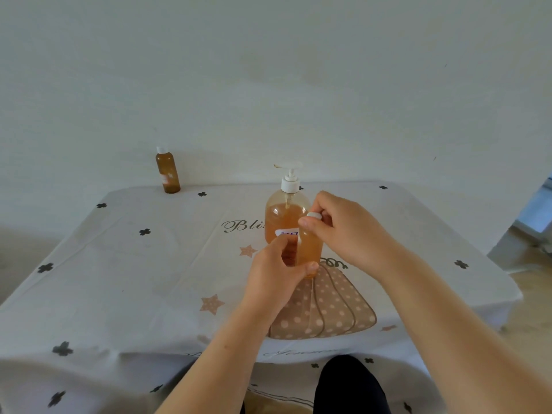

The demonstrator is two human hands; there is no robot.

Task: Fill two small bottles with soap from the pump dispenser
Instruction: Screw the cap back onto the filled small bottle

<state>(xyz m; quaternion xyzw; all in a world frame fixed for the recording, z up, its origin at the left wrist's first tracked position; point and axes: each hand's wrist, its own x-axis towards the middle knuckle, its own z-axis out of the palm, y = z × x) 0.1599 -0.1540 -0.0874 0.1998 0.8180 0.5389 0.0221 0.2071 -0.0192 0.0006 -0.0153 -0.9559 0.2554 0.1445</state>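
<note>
Head view showed the left hand [274, 270] gripping a small bottle [310, 249] of soap just in front of the pump bottle [282, 216]. The right hand [349, 231] pinched its white cap [313, 216]. This looked like the capping step; next the cap needs a firm twist. Another small bottle [168, 171] stood capped at the back of the table [134, 264]. Fingers hid the neck, so how tight was unclear.

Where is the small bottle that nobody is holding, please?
Head view: the small bottle stands upright at the table's far left edge by the wall, left of the pump dispenser.
</note>
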